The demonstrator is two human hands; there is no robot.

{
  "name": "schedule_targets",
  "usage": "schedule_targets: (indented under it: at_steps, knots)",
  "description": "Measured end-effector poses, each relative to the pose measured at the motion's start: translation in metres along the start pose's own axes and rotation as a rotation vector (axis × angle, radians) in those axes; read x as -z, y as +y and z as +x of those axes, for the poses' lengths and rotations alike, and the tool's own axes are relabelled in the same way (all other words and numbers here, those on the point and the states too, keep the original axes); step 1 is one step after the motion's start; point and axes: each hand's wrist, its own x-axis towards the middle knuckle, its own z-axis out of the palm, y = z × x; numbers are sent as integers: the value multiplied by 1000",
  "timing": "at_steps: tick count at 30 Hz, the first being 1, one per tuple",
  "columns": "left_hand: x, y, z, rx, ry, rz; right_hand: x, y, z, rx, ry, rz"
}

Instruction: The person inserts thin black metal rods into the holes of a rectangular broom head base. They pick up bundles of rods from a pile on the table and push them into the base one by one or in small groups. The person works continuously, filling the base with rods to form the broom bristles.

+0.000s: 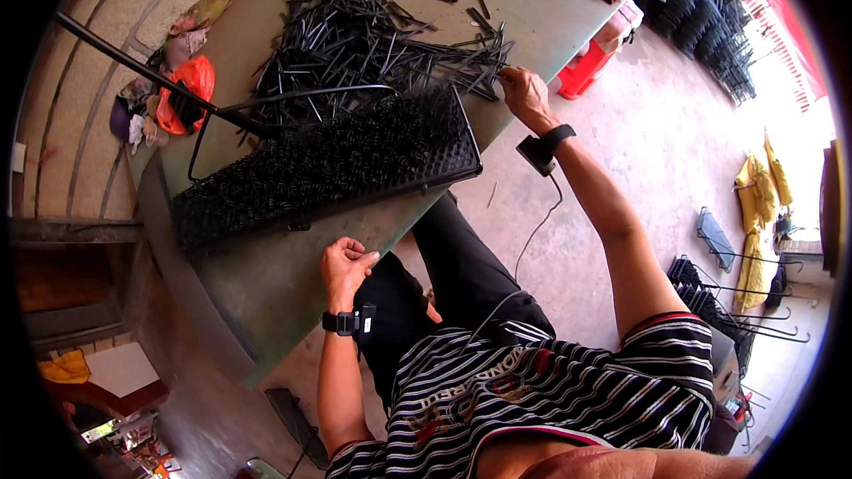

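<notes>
A long black rectangular tray-like piece [328, 168], its face crowded with short dark bristle-like tips, lies slantwise on the table. A thin black rod frame [195, 99] is joined to it and reaches toward the upper left. Beyond it spreads a heap of thin black sticks [355, 44]. My right hand [525, 96] is at the heap's right end, fingertips pinched on a thin black stick. Nearer me, my left hand [346, 268] is at the table's front edge, below the tray. Its fingers are curled with the thumb against them; whatever they hold is hidden.
The greenish table [302, 293] has its edge close to my legs. An orange plastic bag [188, 96] and rags sit by the wall at left. A red stool [584, 69] stands past the table's right edge. Stacked black racks [697, 18] and yellow sacks [759, 213] are farther right.
</notes>
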Motion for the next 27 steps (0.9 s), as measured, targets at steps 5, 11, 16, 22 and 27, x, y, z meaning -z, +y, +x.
schedule_targets:
  at_steps: [5, 11, 16, 22, 27]
  knots:
    - [-1, 4, -2, 11, 23, -2, -5, 13, 27, -169, -3, -84]
    - [-2, 8, -4, 9, 41, -21, -8, 22, 48, -54, -116, -149]
    - [-3, 4, -2, 26, 28, -30, -12, 19, 47, 143, -269, -223]
    - [-2, 14, -4, 48, 32, -31, -19, 20, 60, 314, -210, -125]
    - [-3, 8, -3, 35, 30, -53, -10, 0, 74, 379, -51, -62]
